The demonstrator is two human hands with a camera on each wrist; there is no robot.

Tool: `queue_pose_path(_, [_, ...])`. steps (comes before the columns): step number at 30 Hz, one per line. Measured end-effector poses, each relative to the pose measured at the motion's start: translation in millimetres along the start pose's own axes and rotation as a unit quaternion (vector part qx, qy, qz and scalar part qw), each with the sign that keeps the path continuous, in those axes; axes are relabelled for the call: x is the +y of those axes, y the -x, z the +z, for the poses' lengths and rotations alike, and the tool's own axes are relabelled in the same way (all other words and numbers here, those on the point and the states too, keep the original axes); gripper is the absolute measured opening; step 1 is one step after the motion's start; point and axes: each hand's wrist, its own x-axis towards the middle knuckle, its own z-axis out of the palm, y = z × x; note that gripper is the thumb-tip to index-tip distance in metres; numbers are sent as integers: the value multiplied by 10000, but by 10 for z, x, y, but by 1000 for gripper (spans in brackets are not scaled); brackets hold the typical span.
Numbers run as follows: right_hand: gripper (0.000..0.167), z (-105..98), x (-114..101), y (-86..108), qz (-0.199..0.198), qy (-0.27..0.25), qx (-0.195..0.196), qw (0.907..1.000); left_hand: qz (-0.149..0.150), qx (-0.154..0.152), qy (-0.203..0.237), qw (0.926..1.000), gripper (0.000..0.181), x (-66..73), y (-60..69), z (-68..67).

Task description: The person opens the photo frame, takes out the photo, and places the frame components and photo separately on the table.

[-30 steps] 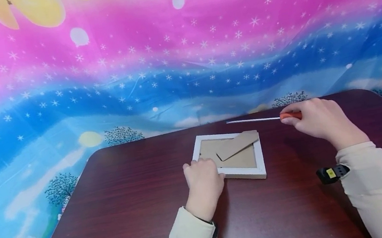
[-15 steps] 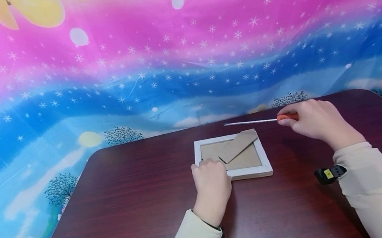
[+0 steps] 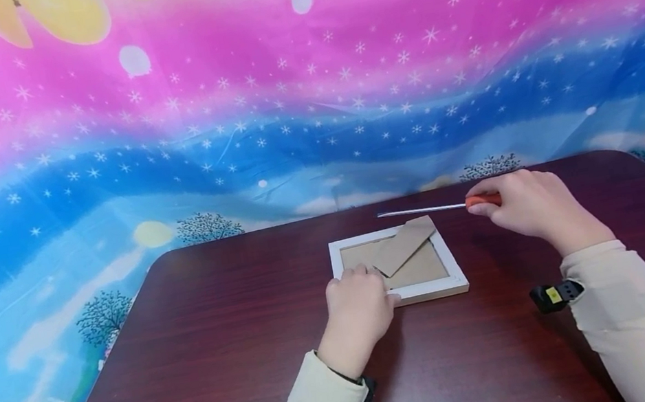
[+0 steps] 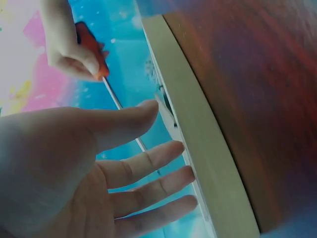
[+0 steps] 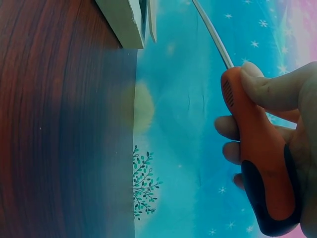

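A white-edged picture frame (image 3: 429, 288) lies face down on the table, its brown backing and folding stand (image 3: 407, 247) uppermost. My left hand (image 3: 360, 308) rests on its near left corner. In the left wrist view, the fingers (image 4: 163, 154) are extended, with their tips at the frame's edge (image 4: 198, 114), and the thumb is apart from them. My right hand (image 3: 532, 206) grips a screwdriver (image 5: 262, 144) by its orange and black handle, above the table to the right of the frame. The thin metal shaft (image 3: 424, 209) points left, beyond the frame's far edge, touching nothing visible.
The dark wooden table (image 3: 226, 354) has rounded far corners. Behind it hangs a pink and blue cloth (image 3: 257, 99) with printed snowflakes and trees. Black straps with small devices sit at both wrists, one (image 3: 556, 295) under the right sleeve.
The frame has turned slightly counter-clockwise and shifted a little right, with my left hand moving along on its corner. My right hand with the screwdriver has drifted slightly left and nearer.
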Motion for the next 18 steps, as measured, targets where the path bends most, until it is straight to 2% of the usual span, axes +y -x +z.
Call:
queue_pose_path(6, [28,-6,15,5,-54,-28,4,10000,-218,-322,308,9988,52,-182,-59,-13])
queue_pose_path(11, [25,-10,-12,12,-181,-98,-4,9998,-369,-673,702,9946,65,-373,-85,-9])
queue_pose_path(18, [22,39,-107,4,-415,-248,-20,9988,-241,-989,1403,9849,72,-618,-87,29])
